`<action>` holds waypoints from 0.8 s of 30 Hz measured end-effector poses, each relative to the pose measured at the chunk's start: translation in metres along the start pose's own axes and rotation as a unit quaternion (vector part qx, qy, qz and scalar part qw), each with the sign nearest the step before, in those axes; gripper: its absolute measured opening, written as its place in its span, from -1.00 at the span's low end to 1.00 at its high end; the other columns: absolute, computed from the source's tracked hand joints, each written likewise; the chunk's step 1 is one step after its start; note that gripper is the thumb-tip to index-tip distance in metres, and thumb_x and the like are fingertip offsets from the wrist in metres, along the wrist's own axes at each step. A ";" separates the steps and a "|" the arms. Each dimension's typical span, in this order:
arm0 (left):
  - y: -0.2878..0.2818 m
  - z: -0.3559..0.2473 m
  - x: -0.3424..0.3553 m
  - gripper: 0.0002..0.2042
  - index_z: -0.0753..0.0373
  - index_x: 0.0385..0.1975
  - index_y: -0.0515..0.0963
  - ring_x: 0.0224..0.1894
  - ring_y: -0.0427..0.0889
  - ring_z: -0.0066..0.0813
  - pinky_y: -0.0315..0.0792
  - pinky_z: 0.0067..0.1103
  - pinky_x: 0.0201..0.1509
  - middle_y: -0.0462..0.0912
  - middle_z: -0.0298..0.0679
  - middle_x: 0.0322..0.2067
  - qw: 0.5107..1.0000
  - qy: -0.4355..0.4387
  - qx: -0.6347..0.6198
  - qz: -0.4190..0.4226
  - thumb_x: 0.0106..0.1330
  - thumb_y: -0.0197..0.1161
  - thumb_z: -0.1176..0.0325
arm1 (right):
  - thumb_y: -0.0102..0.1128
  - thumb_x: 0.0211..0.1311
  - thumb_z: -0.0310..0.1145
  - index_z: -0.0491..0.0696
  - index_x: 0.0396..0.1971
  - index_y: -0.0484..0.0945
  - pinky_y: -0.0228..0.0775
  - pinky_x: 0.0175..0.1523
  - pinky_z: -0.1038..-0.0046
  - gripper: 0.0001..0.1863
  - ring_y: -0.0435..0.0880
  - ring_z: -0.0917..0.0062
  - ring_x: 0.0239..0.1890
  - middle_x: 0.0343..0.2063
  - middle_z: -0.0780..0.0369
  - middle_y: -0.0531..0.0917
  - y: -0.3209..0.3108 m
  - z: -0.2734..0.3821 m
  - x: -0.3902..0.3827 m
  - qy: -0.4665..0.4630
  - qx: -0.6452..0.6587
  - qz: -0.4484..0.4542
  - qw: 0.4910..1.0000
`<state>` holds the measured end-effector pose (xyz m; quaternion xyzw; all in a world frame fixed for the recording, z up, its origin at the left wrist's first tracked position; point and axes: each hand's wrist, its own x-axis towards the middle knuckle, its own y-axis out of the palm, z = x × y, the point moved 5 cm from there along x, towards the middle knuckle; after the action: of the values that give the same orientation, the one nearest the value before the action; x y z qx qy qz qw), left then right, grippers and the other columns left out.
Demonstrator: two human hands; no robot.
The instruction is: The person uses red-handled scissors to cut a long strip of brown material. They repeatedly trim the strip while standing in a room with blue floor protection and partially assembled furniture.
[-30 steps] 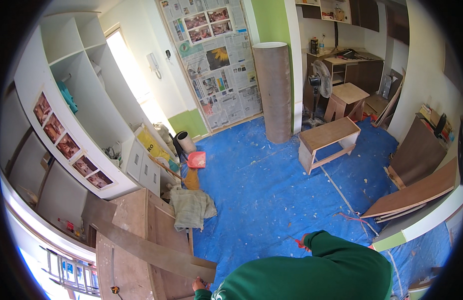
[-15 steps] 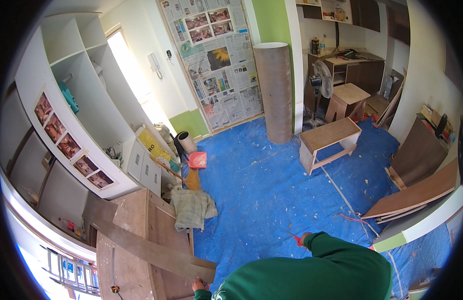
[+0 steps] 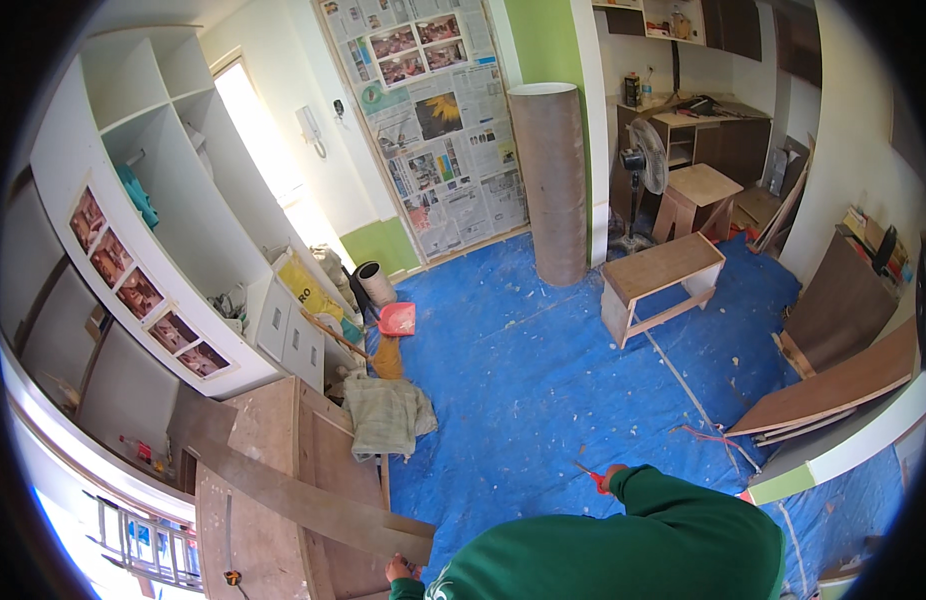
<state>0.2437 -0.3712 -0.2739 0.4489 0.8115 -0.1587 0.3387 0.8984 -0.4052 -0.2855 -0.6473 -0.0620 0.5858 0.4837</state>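
A long brown sheet strip (image 3: 313,500) lies across the wooden bench (image 3: 248,530) at the lower left, its near end reaching past the bench edge. Beside that end, my left hand (image 3: 399,569) grips the strip's edge with closed fingers. My right hand (image 3: 613,477) is out over the blue floor sheet (image 3: 513,400), closed round a red-handled tool (image 3: 597,480) with a thin dark blade pointing left. Its exact kind is too small to tell. Green sleeves cover both arms. A tape measure (image 3: 232,578) rests on the bench.
A grey-green cloth (image 3: 383,415) hangs by the bench corner. Near it are a red dustpan (image 3: 397,319) and a white cabinet (image 3: 173,200). A tall brown roll (image 3: 548,185) stands by the doorway, a low wooden stool (image 3: 663,268) before it. Boards (image 3: 833,385) lean at right.
The red-handled tool has turned slightly in my right hand, and more of its blade shows. My left hand stays at the strip's end. The view has shifted very slightly.
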 end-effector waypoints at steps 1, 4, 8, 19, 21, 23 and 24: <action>0.001 0.001 0.002 -0.86 0.14 -0.34 0.39 -0.44 0.49 -0.26 0.40 -0.33 -0.58 0.43 -0.21 -0.45 1.000 0.000 0.000 -0.005 0.29 0.08 0.23 | 0.31 -0.07 -0.15 -0.11 -0.59 0.64 0.53 -0.45 0.42 -0.71 0.69 0.48 -0.57 -0.61 0.20 0.68 0.003 -0.002 0.004 0.002 -0.006 0.008 1.000; 0.001 0.003 0.006 -0.86 0.13 -0.33 0.39 -0.44 0.49 -0.26 0.40 -0.33 -0.59 0.43 -0.21 -0.45 1.000 0.001 -0.011 -0.015 0.29 0.09 0.23 | 0.31 -0.05 -0.18 -0.11 -0.62 0.61 0.51 -0.49 0.39 -0.73 0.66 0.46 -0.60 -0.62 0.17 0.66 0.018 -0.011 0.011 0.024 0.061 0.091 0.994; -0.004 0.003 0.008 -0.85 0.16 -0.36 0.39 -0.50 0.48 -0.26 0.39 -0.34 -0.63 0.42 -0.20 -0.49 0.999 0.014 -0.040 -0.031 0.28 0.09 0.23 | 0.30 -0.02 -0.21 -0.12 -0.62 0.59 0.50 -0.52 0.37 -0.74 0.64 0.44 -0.61 -0.63 0.15 0.62 0.024 -0.002 -0.011 0.062 0.199 0.202 0.957; 0.002 -0.013 0.002 -0.71 0.18 -0.33 0.47 -0.46 0.55 -0.29 0.41 -0.35 -0.56 0.55 -0.26 -0.46 0.998 0.035 0.026 0.053 0.34 -0.05 0.09 | 0.37 -0.10 -0.11 -0.15 -0.49 0.66 0.54 -0.44 0.39 -0.63 0.69 0.44 -0.55 -0.52 0.15 0.69 0.011 -0.001 0.005 0.020 0.076 0.098 0.992; 0.008 -0.011 0.001 -0.71 0.16 -0.31 0.48 -0.48 0.55 -0.30 0.39 -0.39 -0.58 0.56 -0.28 -0.47 0.998 0.034 0.025 0.041 0.34 -0.04 0.07 | 0.38 -0.16 -0.03 -0.13 -0.47 0.68 0.55 -0.36 0.38 -0.57 0.71 0.40 -0.49 -0.48 0.14 0.71 0.003 -0.007 0.010 0.009 0.008 0.028 1.000; 0.010 -0.017 -0.015 -0.73 0.24 -0.47 0.40 -0.72 0.45 -0.29 0.34 -0.43 -0.77 0.48 -0.20 -0.62 0.999 0.040 -0.029 -0.003 0.33 0.00 0.16 | 0.33 -0.19 0.03 -0.08 -0.39 0.69 0.52 -0.20 0.32 -0.53 0.70 0.30 -0.29 -0.39 0.06 0.70 -0.015 0.008 -0.007 -0.008 -0.008 0.010 1.000; 0.012 -0.020 -0.019 -0.71 0.28 -0.55 0.37 -0.84 0.41 -0.29 0.31 -0.46 -0.86 0.44 -0.16 -0.70 0.997 0.043 -0.056 -0.019 0.33 0.02 0.20 | 0.31 -0.20 0.06 -0.06 -0.35 0.69 0.51 -0.11 0.29 -0.50 0.69 0.24 -0.20 -0.34 0.03 0.69 -0.024 0.011 -0.016 -0.013 -0.014 -0.004 1.000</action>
<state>0.2531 -0.3655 -0.2457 0.4201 0.8411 -0.0997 0.3256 0.8962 -0.3965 -0.2556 -0.6460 -0.0787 0.5913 0.4763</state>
